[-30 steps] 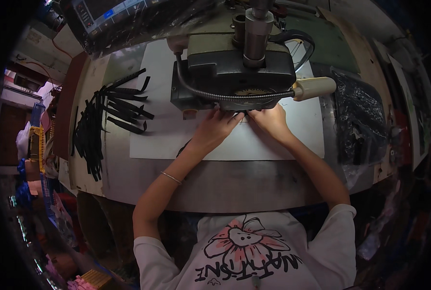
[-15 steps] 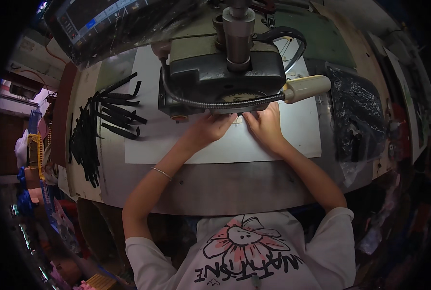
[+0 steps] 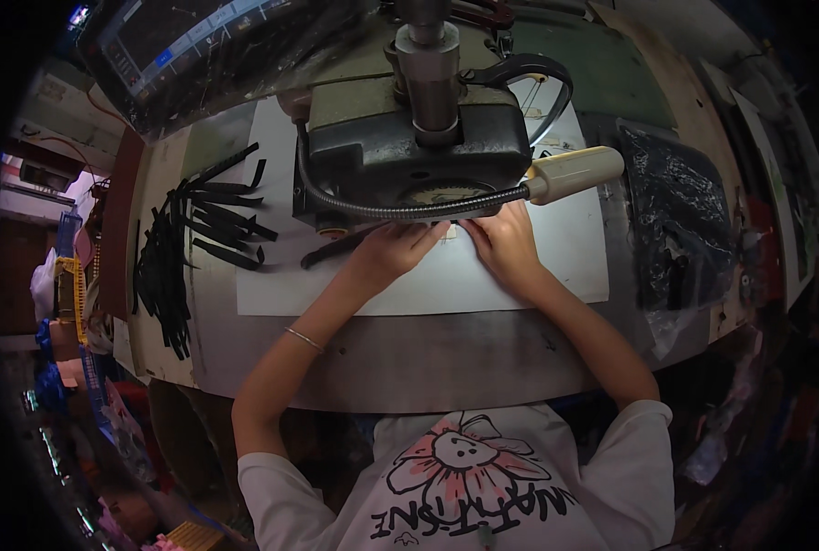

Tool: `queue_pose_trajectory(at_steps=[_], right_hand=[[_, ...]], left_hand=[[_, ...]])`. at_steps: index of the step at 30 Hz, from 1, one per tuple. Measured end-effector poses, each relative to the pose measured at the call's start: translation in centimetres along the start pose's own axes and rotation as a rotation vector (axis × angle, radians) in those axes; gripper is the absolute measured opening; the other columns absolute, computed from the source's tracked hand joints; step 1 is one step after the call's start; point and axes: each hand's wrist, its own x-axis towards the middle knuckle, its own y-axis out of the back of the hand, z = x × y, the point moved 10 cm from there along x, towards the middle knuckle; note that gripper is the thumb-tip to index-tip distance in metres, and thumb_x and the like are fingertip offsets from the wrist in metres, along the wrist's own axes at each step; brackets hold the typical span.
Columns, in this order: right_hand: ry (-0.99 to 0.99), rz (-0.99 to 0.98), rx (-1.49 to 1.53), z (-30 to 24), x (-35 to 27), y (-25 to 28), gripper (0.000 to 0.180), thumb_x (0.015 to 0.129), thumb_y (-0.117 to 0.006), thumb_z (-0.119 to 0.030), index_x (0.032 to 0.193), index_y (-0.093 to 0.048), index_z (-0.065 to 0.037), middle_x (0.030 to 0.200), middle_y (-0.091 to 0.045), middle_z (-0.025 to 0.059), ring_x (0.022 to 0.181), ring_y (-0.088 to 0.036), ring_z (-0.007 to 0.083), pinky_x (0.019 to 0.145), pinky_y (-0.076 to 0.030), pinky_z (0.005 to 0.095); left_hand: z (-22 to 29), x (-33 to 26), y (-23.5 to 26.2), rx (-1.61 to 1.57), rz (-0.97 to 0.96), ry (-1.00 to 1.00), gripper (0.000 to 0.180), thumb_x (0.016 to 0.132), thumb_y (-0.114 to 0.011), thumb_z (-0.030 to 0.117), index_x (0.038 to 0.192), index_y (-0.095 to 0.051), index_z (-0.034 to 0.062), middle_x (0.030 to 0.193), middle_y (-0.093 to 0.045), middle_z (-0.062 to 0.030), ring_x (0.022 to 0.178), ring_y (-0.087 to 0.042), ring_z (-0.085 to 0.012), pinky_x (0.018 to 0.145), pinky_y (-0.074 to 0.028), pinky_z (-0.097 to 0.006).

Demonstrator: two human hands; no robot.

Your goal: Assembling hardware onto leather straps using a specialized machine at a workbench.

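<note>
Nearest, at the lower left rim, a yellow slatted, basket-like thing [image 3: 192,535] is cut off and dark; I cannot tell what is in it. The person's printed white shirt [image 3: 464,477] meets the front of the metal tabletop [image 3: 428,358], which carries a white board [image 3: 579,253].

Over the board, the left hand [image 3: 388,258] and right hand [image 3: 508,246] come close together, thumbs toward each other. A black strip [image 3: 334,250] lies on the board, running from the left to the left hand and out of sight behind it. In each grip the fingers are drawn in toward the thumb, but the machine head [image 3: 418,151] covers the fingertips, so I cannot tell how firmly either grip has hold of the strip.

On the right lies a clear plastic bag [image 3: 680,207] with something black in it, creased and too dark to make out. On the left, a heap of black strips [image 3: 164,275] spreads its ends onto the board.

A bendy metal hose [image 3: 382,213] crosses before the machine head to 1 cream lamp [image 3: 576,174]. Farthest, a lit screen [image 3: 189,55] under plastic film stands at the upper left.
</note>
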Motion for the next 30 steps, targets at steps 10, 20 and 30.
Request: queue_pose_trajectory(at_steps=[10,20,30], right_hand=[[-0.005,0.006,-0.012,0.2,-0.2,0.0,0.011,0.074,-0.064,-0.008,0.080,-0.058,-0.001,0.091,-0.052,0.0092,0.088,-0.048,0.0263,0.069,-0.037,0.0355],[-0.057,-0.077,0.018,1.7,-0.4,-1.5,0.019,0.072,-0.065,-0.007,0.089,-0.059,0.000,0.093,-0.054,0.0138,0.094,-0.048,0.0319,0.081,-0.038,0.0403],[-0.055,-0.039,0.010,1.0,-0.5,-1.0,0.015,0.071,-0.065,-0.006,0.082,-0.059,0.001,0.092,-0.054,0.0152,0.093,-0.048,0.0331,0.083,-0.037,0.0414]], left_hand=[[2.0,0.1,-0.5,0.064,-0.195,0.141,0.047,0.075,-0.049,0.009,0.121,-0.048,-0.0035,0.115,-0.050,-0.0186,0.106,-0.051,-0.0285,0.102,-0.033,-0.042],[1.1,-0.4,-1.3,-0.141,-0.221,0.232,0.058,0.070,-0.046,-0.007,0.127,-0.041,-0.0012,0.119,-0.047,-0.0190,0.115,-0.045,-0.0317,0.102,-0.031,-0.042],[1.4,-0.6,-1.0,-0.133,-0.192,0.224,0.058,0.069,-0.047,-0.005,0.127,-0.041,-0.0028,0.117,-0.048,-0.0202,0.112,-0.046,-0.0327,0.101,-0.033,-0.041]])
